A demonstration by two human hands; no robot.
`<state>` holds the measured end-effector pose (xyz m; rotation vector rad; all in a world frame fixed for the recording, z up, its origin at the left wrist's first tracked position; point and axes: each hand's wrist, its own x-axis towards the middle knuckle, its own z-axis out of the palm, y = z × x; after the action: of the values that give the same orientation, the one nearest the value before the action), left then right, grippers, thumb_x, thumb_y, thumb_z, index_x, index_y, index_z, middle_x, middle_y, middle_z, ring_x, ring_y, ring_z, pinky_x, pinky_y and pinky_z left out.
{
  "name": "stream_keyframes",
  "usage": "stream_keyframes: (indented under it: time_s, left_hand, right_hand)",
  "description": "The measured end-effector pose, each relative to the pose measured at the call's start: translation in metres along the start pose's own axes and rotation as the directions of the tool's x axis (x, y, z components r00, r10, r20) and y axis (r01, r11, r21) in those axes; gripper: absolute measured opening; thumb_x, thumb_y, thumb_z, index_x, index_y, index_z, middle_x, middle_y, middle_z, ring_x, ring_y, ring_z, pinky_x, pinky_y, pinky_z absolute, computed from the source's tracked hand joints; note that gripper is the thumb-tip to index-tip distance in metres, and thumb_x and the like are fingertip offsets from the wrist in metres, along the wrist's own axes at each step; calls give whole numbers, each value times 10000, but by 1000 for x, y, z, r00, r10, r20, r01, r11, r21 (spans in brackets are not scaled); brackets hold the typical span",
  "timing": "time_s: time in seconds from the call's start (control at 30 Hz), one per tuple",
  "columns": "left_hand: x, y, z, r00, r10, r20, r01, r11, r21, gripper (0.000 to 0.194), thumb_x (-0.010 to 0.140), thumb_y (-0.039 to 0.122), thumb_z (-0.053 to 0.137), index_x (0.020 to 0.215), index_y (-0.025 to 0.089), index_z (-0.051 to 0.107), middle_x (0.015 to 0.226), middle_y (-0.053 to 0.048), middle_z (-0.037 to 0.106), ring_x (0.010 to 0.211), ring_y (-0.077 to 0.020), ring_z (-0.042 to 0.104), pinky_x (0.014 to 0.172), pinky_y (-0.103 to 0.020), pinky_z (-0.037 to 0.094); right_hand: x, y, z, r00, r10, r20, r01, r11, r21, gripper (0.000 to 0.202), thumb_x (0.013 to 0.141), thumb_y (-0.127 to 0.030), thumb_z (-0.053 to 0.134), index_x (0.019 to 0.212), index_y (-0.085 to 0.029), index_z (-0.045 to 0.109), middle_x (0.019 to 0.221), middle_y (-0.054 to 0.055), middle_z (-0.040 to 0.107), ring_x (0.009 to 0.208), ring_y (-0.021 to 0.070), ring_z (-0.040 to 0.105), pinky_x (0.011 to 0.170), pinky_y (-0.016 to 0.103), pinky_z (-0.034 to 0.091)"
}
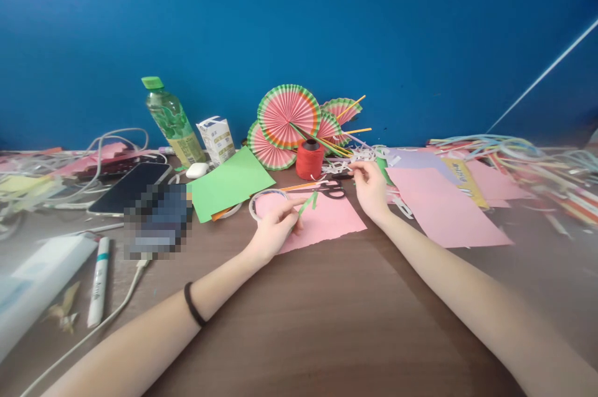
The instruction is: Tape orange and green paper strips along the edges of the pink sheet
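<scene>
While the left hand (276, 227) pinches bent paper (309, 202), pleated fans (288, 115) flare.

We could pass over bare tabletop (322, 322) this side of our left hand (271, 230) and right hand (371, 191); beyond, between them, the red spool (309, 162) (paper fans (288, 113) behind) stands in the way.

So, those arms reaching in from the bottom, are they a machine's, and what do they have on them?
No, they are a person's. The left hand and right hand are bare, without gloves, and no sleeve shows on either forearm. A thin, plain black band circles the left forearm; the right has none in view. No cables or markings show on either.
</scene>
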<state>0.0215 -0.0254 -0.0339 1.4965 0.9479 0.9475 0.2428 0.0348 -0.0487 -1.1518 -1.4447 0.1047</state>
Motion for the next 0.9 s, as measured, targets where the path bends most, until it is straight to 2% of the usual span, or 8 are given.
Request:
stream_keyframes:
  time_s: [0.13,0.23,0.3,0.43,0.5,0.6,0.77,0.9]
  left_hand:
    - [1,-2,0,1000,-7,-8,7,1000,-11,385,760,204,429,1122,147,548,589,37,513,539,-96,493,588,-234,432]
    - [0,-2,0,1000,3,-12,-3,1000,-3,370,760,210,428,1100,148,559,579,34,507,540,-100,487,575,-234,431]
    - [-1,-2,0,1000,-2,-25,2,1000,11,354,756,216,429,1073,158,575,563,36,494,541,-105,484,565,-235,430]
    - [-3,1,0,998,-21,-62,23,999,36,306,731,214,438,981,183,613,550,36,476,524,-114,477,531,-238,420]
    - [-3,2,0,997,-12,-72,15,999,41,273,720,208,443,924,184,623,541,37,470,504,-110,464,516,-236,411]
    - [-2,3,-1,997,-13,-80,16,999,30,224,712,218,457,857,174,622,534,37,462,482,-102,443,495,-230,400]
    - [1,1,-3,994,-14,-106,10,999,-37,176,692,224,479,797,150,598,525,51,430,469,-86,427,493,-221,384]
    - [2,1,-4,992,-24,-120,14,997,-82,146,691,219,476,764,146,580,508,63,396,441,-76,419,475,-218,353]
  right_hand:
    - [1,-1,-2,998,69,-10,-69,997,22,215,780,-127,381,809,-170,590,855,68,616,855,203,557,759,369,441]
    - [-4,-21,-1,990,-90,106,87,996,34,198,784,-141,427,889,-180,590,941,79,608,924,211,543,800,382,430]
    - [-9,-36,0,942,-247,227,238,969,65,231,778,-143,465,973,-205,572,1030,74,598,1011,216,514,882,404,393]
    - [-19,-55,2,781,-428,454,419,899,128,320,778,-158,496,1086,-236,527,1125,58,579,1127,224,453,959,437,327]
    - [-22,-57,4,748,-441,496,421,893,159,285,785,-178,502,1064,-228,533,1039,60,611,1062,217,498,919,420,370]
    - [-25,-55,5,754,-426,501,391,903,179,191,803,-206,498,989,-220,539,901,50,624,856,188,562,797,369,440]
    - [-27,-55,5,746,-404,528,389,910,147,155,799,-190,498,952,-214,501,868,33,596,644,131,525,660,293,445]
    - [-26,-57,4,732,-421,535,425,897,125,150,774,-162,517,918,-204,507,788,25,575,597,126,477,601,272,422]
